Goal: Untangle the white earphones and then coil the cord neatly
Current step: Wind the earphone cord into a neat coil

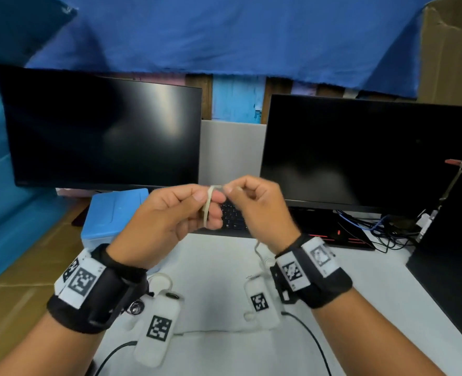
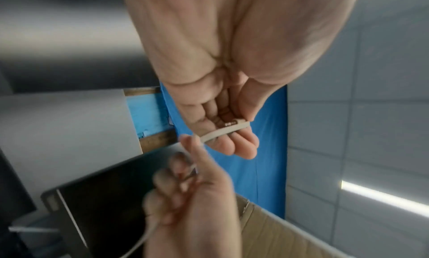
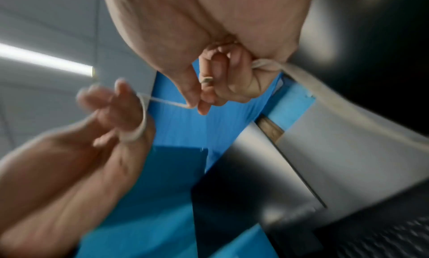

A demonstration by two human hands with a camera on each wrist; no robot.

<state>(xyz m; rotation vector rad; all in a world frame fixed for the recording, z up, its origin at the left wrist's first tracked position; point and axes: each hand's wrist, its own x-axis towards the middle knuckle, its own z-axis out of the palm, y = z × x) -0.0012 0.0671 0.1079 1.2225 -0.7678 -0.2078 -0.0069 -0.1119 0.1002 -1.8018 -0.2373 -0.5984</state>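
Observation:
The white earphone cord (image 1: 207, 206) is wound in several loops round the fingers of my left hand (image 1: 210, 202), held up over the desk in front of the monitors; the thumb presses on the loops. In the left wrist view the cord (image 2: 223, 131) crosses the fingers of the left hand (image 2: 232, 144) as a flat band, with a small metal plug (image 2: 230, 123) tucked behind it. My right hand (image 1: 232, 189) pinches the cord close beside the loops. A short taut stretch of cord (image 3: 167, 102) runs between the hands. Its loose tail (image 3: 325, 93) hangs from the right hand (image 3: 197, 104).
Two dark monitors (image 1: 102, 131) (image 1: 360, 153) stand behind the hands, with a black keyboard (image 1: 232, 218) under them. A blue-and-white box (image 1: 110, 215) sits at left, tangled cables (image 1: 381, 229) and a black panel (image 1: 446, 261) at right. White tagged devices (image 1: 159, 327) (image 1: 259, 302) lie on the white desk.

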